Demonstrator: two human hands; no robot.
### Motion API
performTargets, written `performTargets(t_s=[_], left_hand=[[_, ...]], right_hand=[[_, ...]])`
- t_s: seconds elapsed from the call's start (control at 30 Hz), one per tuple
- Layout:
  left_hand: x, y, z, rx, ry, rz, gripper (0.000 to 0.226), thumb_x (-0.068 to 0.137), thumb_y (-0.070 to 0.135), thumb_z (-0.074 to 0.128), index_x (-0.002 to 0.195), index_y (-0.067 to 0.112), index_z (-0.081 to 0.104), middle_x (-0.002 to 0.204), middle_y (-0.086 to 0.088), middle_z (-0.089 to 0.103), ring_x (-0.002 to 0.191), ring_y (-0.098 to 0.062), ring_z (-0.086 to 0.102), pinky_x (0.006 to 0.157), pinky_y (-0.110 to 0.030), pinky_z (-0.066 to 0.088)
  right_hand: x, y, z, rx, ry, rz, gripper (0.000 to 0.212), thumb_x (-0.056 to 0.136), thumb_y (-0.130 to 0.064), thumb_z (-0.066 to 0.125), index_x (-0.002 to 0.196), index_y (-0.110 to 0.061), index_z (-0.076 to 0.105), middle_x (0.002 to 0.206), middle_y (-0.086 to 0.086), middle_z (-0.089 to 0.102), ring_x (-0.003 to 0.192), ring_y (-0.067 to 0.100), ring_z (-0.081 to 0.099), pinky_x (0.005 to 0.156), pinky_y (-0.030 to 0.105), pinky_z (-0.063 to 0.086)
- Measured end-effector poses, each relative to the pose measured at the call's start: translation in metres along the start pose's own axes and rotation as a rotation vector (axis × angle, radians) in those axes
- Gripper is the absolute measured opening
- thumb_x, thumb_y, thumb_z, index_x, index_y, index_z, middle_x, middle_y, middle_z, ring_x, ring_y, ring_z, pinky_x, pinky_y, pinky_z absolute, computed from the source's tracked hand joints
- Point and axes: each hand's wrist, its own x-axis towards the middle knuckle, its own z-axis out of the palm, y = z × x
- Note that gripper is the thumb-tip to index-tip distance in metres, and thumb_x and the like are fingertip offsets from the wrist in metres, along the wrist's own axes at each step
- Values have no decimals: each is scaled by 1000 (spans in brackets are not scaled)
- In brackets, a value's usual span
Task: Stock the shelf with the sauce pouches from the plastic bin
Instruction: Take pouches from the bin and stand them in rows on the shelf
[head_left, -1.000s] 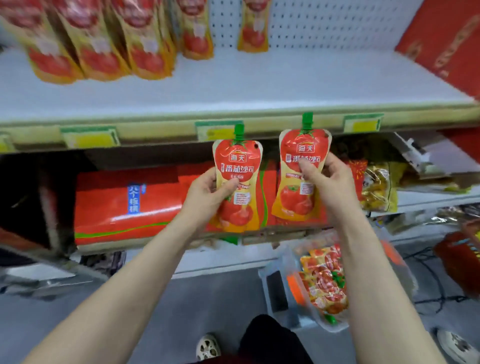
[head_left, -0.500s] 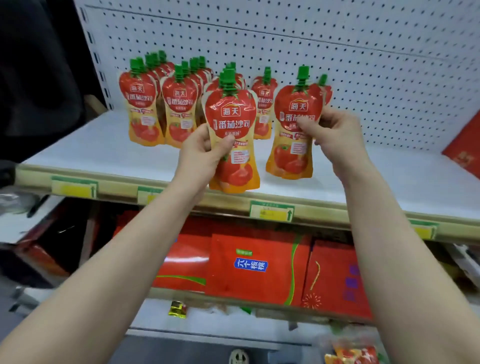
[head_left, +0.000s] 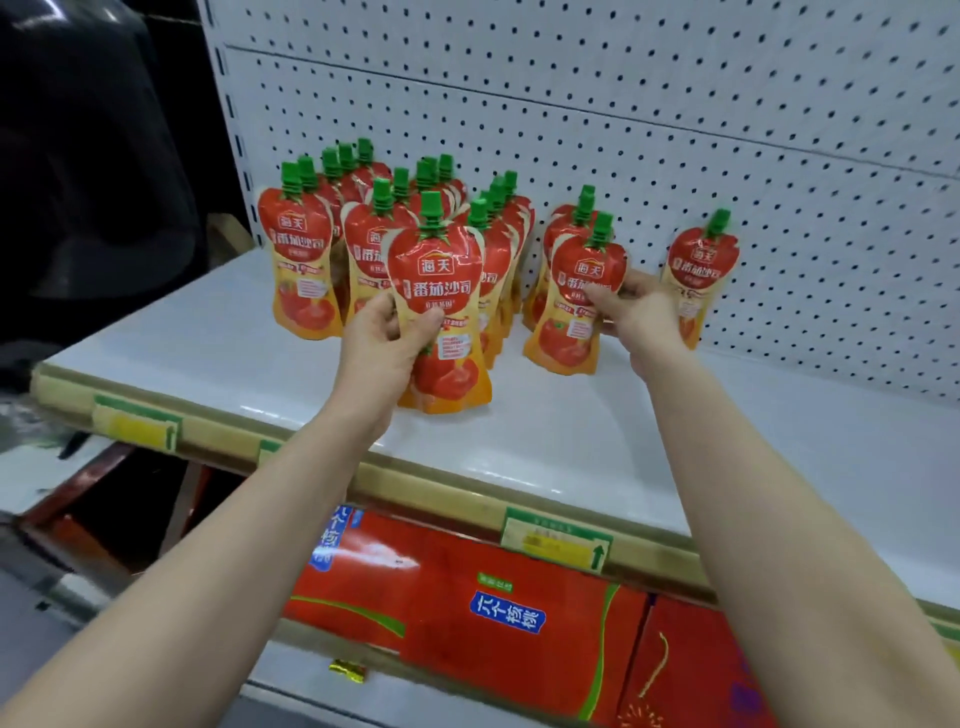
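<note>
My left hand (head_left: 387, 345) grips a red and yellow tomato sauce pouch (head_left: 441, 312) with a green cap, upright, its base at the white shelf (head_left: 571, 441) in front of the rows. My right hand (head_left: 636, 309) pinches a second pouch (head_left: 574, 306) by its right edge, standing on the shelf ahead of another pouch. Several more pouches (head_left: 301, 270) stand in rows at the back left. One pouch (head_left: 698, 275) stands alone by the pegboard, just right of my right hand. The plastic bin is out of view.
A white pegboard (head_left: 675, 130) backs the shelf. The shelf's front rail carries price tags (head_left: 558, 538). Red gift boxes (head_left: 467, 613) fill the shelf below. A dark shape (head_left: 88, 156) stands at the left beside the shelf. Bare shelf surface lies to the right.
Both hands moved forward and down with their pouches, from the air above the shelf edge to the shelf surface by the rows. The view has come closer.
</note>
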Motion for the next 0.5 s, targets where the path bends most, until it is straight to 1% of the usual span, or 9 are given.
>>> performTargets(t_s=[0.17,0.27,0.33,0.43,0.5], left_hand=[[8,-6,4,14,-12,-16,27,90,16,65,116,17,60,108,2,73,100,-12,70,81,-26,57],[11,-9,7,24,-21,-24,31,90,16,65,120,12,58,110,-2,72,101,-14,70,85,-30,57],[11,-10,9,21,-34,-33,31,90,15,65,120,13,59,110,-2,72,101,-14,70,84,-29,57],[11,-11,13,9,-58,-52,30,90,16,65,119,14,60,109,0,73,101,-13,70,80,-25,56],[10,-12,16,0,-69,-62,26,89,16,65,115,17,61,106,2,74,99,-12,70,77,-23,56]], right_hand=[[25,5,9,-38,32,-10,24,89,-21,71,112,-15,66,107,4,73,93,21,72,84,46,60],[32,6,14,-59,43,-17,24,89,-22,71,112,-15,66,105,3,73,90,19,72,82,45,61],[34,8,14,-76,51,-21,22,89,-25,71,109,-18,67,104,1,74,89,18,72,81,45,61],[35,11,14,-113,68,-49,11,84,-33,72,94,-33,67,102,-2,75,90,18,73,82,47,60],[37,13,14,-128,57,-60,9,84,-34,72,91,-33,66,99,-3,75,89,18,73,81,48,60]])
